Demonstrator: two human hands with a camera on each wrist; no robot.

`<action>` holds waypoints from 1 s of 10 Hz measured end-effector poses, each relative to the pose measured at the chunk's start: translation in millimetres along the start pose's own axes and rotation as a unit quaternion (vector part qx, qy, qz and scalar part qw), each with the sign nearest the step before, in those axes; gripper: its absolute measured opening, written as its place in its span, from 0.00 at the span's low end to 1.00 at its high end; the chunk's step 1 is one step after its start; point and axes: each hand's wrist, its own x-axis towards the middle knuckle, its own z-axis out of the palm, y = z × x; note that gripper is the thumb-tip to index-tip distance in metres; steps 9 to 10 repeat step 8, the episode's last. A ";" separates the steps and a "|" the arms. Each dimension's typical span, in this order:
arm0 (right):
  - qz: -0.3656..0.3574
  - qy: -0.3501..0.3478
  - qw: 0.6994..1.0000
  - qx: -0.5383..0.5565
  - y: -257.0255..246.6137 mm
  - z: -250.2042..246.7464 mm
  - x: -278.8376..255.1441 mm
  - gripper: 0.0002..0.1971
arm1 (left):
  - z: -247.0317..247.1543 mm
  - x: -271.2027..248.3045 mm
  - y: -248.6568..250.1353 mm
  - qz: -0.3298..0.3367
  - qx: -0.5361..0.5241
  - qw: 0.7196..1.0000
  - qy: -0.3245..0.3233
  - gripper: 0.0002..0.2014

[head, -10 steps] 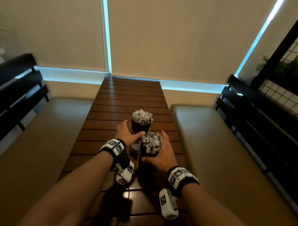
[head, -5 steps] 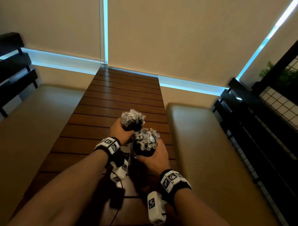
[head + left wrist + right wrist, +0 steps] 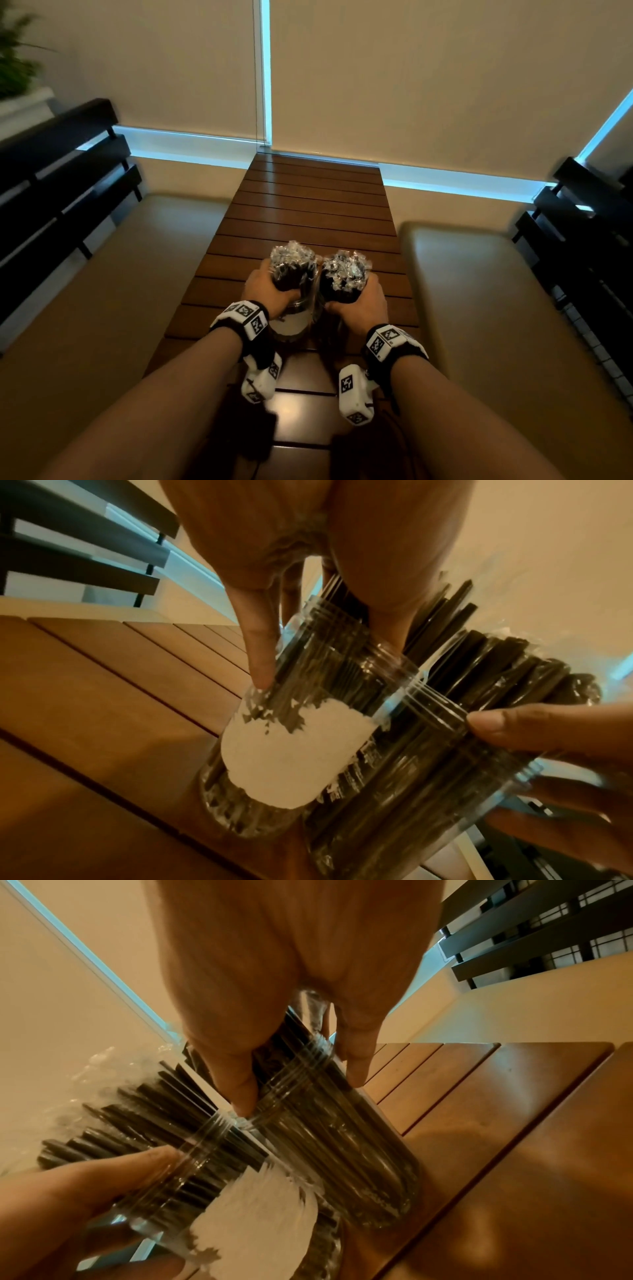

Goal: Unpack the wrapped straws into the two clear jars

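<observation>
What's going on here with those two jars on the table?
A person is holding two clear jars side by side on a slatted wooden table. The left hand grips the jar with a torn white label; the right hand grips the unlabelled jar. Both are packed with dark straws in clear wrappers, which stick out above the rims.

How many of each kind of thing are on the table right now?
Jars: 2, left jar with a torn white label, right jar unlabelled.
Straw bundles: 2, one standing in each jar; single straws too many to count.
Hands: 2, left hand and right hand, each holding a jar.
Total: 6.
</observation>
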 end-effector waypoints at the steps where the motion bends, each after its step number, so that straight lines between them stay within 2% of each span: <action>1: 0.014 0.019 1.000 0.003 -2.2 7.4 17.5 0.46 | 0.8 14.2 7.9 0.006 0.003 1.000 0.011 0.40; 2: 0.034 0.033 0.999 0.006 -4.7 15.0 34.7 0.49 | 1.9 28.5 11.1 0.002 0.002 1.000 0.004 0.37; 4: 0.046 0.023 0.999 -0.013 -6.1 27.3 68.1 0.45 | 3.6 56.0 15.9 -0.003 -0.016 1.000 0.015 0.38; 6: 0.048 0.012 0.998 -0.027 -12.0 26.0 77.8 0.46 | 5.1 60.2 14.4 -0.004 -0.033 0.999 0.023 0.38; 7: 0.052 0.002 0.998 -0.038 -15.1 22.5 76.1 0.52 | 3.4 55.8 14.5 -0.002 -0.038 0.999 0.002 0.49; 8: 0.057 0.005 0.998 -0.004 -23.8 12.5 58.4 0.65 | -7.6 45.9 18.2 -0.004 -0.035 0.999 -0.026 0.65; 10: 0.057 0.005 0.998 -0.004 -23.8 12.5 58.4 0.65 | -7.6 45.9 18.2 -0.004 -0.035 0.999 -0.026 0.65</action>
